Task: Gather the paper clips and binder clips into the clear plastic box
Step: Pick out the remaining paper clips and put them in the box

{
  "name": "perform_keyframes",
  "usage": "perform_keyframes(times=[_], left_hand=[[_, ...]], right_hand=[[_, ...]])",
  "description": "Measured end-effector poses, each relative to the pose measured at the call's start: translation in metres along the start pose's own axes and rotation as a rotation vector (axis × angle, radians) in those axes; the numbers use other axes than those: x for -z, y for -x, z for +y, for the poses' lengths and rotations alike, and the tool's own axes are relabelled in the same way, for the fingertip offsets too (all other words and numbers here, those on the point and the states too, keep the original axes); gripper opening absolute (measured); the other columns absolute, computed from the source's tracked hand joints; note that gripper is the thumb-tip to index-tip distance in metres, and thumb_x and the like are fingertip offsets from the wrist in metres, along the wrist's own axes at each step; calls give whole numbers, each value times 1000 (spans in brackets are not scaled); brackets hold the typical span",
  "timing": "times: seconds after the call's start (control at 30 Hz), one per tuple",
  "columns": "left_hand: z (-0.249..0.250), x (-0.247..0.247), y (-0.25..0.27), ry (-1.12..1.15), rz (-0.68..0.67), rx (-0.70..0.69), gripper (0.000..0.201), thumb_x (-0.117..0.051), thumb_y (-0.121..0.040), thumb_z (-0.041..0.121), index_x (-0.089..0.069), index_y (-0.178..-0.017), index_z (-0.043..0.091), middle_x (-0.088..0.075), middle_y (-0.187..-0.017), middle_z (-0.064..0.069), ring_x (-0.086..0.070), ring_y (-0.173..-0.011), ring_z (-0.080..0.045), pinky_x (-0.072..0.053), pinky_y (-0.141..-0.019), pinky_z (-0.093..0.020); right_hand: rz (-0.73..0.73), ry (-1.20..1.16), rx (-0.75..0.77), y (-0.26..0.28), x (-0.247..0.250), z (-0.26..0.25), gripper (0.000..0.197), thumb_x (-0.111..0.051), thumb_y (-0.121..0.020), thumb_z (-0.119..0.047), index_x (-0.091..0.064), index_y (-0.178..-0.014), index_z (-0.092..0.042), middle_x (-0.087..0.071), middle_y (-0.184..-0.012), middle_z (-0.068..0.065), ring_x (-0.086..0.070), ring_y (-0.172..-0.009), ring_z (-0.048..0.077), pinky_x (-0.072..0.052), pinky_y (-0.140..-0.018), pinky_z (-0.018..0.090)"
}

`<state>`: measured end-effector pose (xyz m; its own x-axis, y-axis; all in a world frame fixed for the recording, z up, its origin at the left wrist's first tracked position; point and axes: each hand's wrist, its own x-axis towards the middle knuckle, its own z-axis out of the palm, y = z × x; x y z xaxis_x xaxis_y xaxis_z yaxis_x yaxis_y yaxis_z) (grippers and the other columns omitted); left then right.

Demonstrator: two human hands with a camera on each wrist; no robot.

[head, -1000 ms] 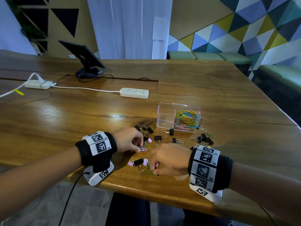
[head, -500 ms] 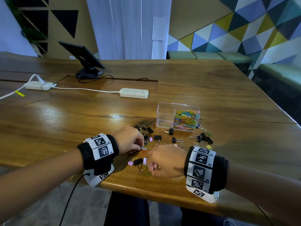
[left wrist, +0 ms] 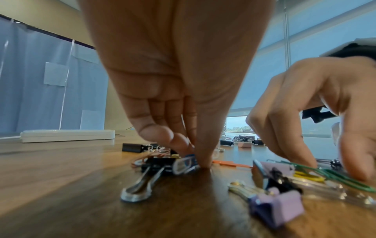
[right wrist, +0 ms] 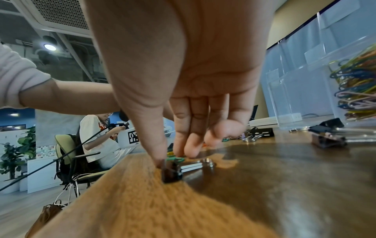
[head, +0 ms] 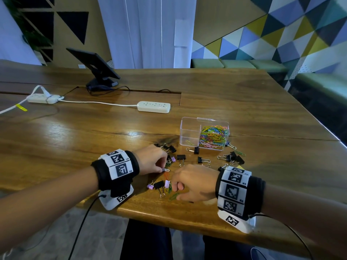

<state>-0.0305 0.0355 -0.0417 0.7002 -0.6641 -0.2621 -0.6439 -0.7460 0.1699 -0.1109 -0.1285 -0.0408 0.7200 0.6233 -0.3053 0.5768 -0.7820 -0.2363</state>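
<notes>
A pale paper clip [head: 165, 170] is pinched by the left hand [head: 151, 160]. Right hand [head: 195, 182] fingers are curled on the table [head: 244, 102]; any grasp is hidden.

Head view: right hand [head: 195, 182] covers its own fingertips and whatever sits under them, so any grip can't be confirmed. Left hand [head: 151, 159] hides most of the clips beneath it.

Right wrist view: small dark clip [right wrist: 171, 171] at the thumb tip is blurred, type unclear. Clear plastic box [right wrist: 317, 90] cut off by the right edge.

Left wrist view: purple binder clip [left wrist: 274, 207] at lower right is out of focus; green paper clip [left wrist: 343, 180] runs off the right edge.
</notes>
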Motion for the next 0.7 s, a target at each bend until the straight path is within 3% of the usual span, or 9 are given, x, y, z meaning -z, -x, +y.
perform_keyframes(times=[0.13, 0.33, 0.43, 0.53, 0.7], left_hand=[[-3, 2, 4, 45, 6, 15, 19, -66, -85, 22, -61, -103, 15, -66, -97, 1, -55, -81, -7, -37, -59, -10], [-7, 4, 16, 97, 8, 81, 20, -68, -84, 22, -66, -102, 14, -68, -97, 1, -61, -84, -8, -48, -73, -17], [-7, -3, 21, 126, 8, 133, 21, -69, -83, 19, -66, -102, 13, -66, -91, 3, -61, -82, -7, -47, -70, -15], [-6, -7, 22, 129, 28, 165, 22, -69, -82, 18, -67, -103, 12, -68, -97, 0, -63, -88, -9, -48, -71, -15], [-3, -6, 20, 99, 27, 163, 24, -68, -83, 18, -67, -107, 14, -66, -109, 0, -61, -101, -11, -46, -81, -17]], right_hand=[[-29, -30, -4, -2, 1, 0, 23, -60, -87, -33, -63, -104, -18, -62, -99, -2, -55, -92, 14, -48, -86, 36], [-46, -71, 0, -7, -1, 5, 11, -61, -87, -26, -65, -92, -17, -65, -93, -1, -59, -86, 14, -50, -83, 36], [-70, -77, -3, -10, -1, 7, 9, -60, -88, -26, -64, -91, -18, -64, -93, 0, -58, -85, 15, -49, -81, 34], [-71, -82, 1, -13, 0, 9, 10, -60, -88, -25, -63, -93, -17, -65, -93, 1, -58, -83, 14, -47, -78, 31], [7, -151, -46, -19, 5, 13, 31, -69, -81, -27, -56, -108, -20, -61, -97, -2, -56, -88, 14, -49, -84, 38]])
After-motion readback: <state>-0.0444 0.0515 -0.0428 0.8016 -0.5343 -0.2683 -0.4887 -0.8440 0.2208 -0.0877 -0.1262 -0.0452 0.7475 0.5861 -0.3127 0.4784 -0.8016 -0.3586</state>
